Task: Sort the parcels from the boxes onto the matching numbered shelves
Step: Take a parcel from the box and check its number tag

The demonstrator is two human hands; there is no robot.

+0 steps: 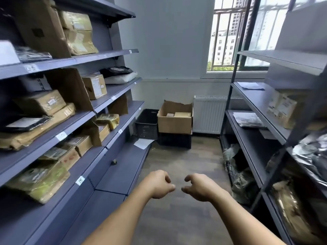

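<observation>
Parcels are held in neither hand: the left hand [158,184] and the right hand [200,187] are stretched forward side by side, near each other but not touching, with fingers loosely curled and thumbs turned inward, and nothing is gripped. Below them only the grey-brown wooden floor [177,218] of the aisle is seen.

To the left, tall grey metal shelving [113,167] is stacked with taped brown cardboard parcels [94,86], and small white number tags are fixed to the shelf edges; one tag marked 15 [80,180] is readable, the others are too blurred. To the right, a second grey metal rack [254,103] is loaded with bagged and boxed items.

The task's source is found at the far end of the aisle: an open brown cardboard box [174,123] is set on a black plastic crate [174,140], with another black plastic crate [146,125] just beside it on the left and a white radiator [207,114] behind. Inside the box, a few small brown parcels [182,114] are visible.

The box lies straight ahead of both hands and well apart from them, its long side set across the aisle. Neither hand is clearly nearer, so a walk forward is judged necessary before a parcel can be picked.
</observation>
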